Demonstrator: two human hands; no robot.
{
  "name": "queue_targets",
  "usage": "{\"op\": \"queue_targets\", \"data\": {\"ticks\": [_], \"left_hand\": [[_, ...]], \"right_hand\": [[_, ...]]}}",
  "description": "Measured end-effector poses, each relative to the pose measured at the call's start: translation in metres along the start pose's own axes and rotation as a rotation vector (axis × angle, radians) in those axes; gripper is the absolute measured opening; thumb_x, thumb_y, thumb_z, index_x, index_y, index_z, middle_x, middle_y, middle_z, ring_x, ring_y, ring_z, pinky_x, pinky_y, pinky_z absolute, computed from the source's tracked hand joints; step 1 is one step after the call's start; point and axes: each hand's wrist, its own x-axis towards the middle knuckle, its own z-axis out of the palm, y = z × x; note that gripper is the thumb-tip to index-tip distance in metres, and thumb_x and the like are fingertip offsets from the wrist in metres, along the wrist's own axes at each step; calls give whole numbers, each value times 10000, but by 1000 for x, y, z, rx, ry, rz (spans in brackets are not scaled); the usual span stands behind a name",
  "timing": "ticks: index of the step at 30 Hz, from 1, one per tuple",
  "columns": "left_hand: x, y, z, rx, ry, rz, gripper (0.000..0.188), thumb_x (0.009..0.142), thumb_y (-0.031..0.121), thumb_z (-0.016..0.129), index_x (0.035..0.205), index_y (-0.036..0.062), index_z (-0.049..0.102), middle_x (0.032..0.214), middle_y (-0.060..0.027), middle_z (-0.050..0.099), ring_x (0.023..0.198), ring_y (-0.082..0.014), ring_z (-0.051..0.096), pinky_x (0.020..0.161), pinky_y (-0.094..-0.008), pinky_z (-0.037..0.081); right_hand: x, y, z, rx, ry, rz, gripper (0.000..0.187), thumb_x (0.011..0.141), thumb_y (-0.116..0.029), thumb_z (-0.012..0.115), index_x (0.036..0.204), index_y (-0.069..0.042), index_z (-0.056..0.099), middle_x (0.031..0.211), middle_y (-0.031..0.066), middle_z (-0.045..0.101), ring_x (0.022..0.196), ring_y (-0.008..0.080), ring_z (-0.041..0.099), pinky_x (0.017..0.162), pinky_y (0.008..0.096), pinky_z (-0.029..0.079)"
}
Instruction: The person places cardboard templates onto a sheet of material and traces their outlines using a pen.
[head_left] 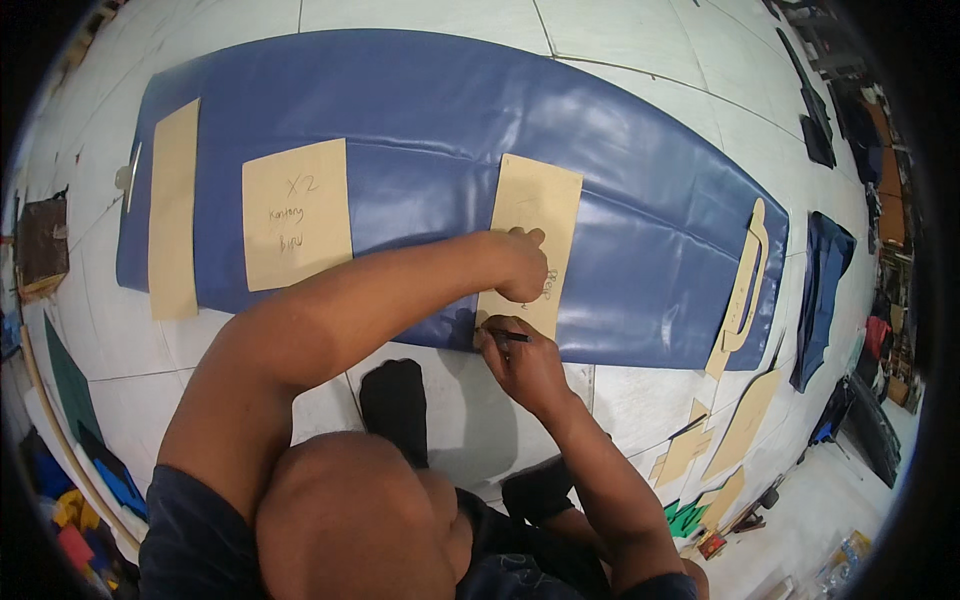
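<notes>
A long tan card pattern (545,200) lies across a blue vinyl-like sheet (420,200) spread on the floor. My left hand (522,268) presses on the middle of this pattern with its fingers curled in; whatever may be inside them is hidden. At the pattern's near end, my right hand (530,365) is closed around a dark pen (513,336). The pen points left, toward the card's lower left corner, where the tip is too small to make out.
On the sheet's left lie a rectangular card (298,230) with handwriting and a narrow card strip (174,210). A slotted card piece (742,290) is at its right end. More card pieces (742,425) and dark blue material (825,290) lie rightward on the pale tiled floor (130,390).
</notes>
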Motion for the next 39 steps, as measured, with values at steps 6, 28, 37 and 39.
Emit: {"op": "queue_targets", "data": {"ticks": [6, 28, 37, 39], "left_hand": [[-11, 11, -3, -257, 6, -231, 354, 896, 156, 560, 1150, 16, 762, 1436, -208, 478, 1209, -399, 553, 990, -491, 519], [-16, 36, 61, 81, 546, -191, 353, 783, 127, 699, 1115, 23, 638, 1209, -136, 528, 1158, -280, 566, 858, -356, 597], [-20, 41, 60, 109, 509, -205, 427, 756, 118, 726, 1157, 23, 616, 1285, -162, 514, 1189, -292, 542, 898, -341, 567], [-21, 41, 60, 79, 485, -206, 440, 758, 114, 729, 1172, 22, 613, 1307, -168, 509, 1197, -293, 539, 902, -341, 567]], "right_hand": [[3, 1, 0, -16, 33, -51, 125, 941, -145, 690, 1008, -42, 717, 967, 122, 706, 825, 349, 705, 727, 447, 572], [-27, 5, 2, 114, -30, -60, 173, 903, -51, 726, 1067, -31, 674, 948, 149, 732, 840, 343, 729, 741, 404, 579], [-39, 15, -15, 221, -27, 113, 169, 919, -104, 722, 1072, -31, 721, 985, 138, 740, 890, 342, 723, 765, 405, 571], [-41, 15, -8, 277, -27, 111, 173, 910, -104, 731, 1068, -34, 728, 984, 141, 744, 889, 337, 725, 767, 411, 572]]}}
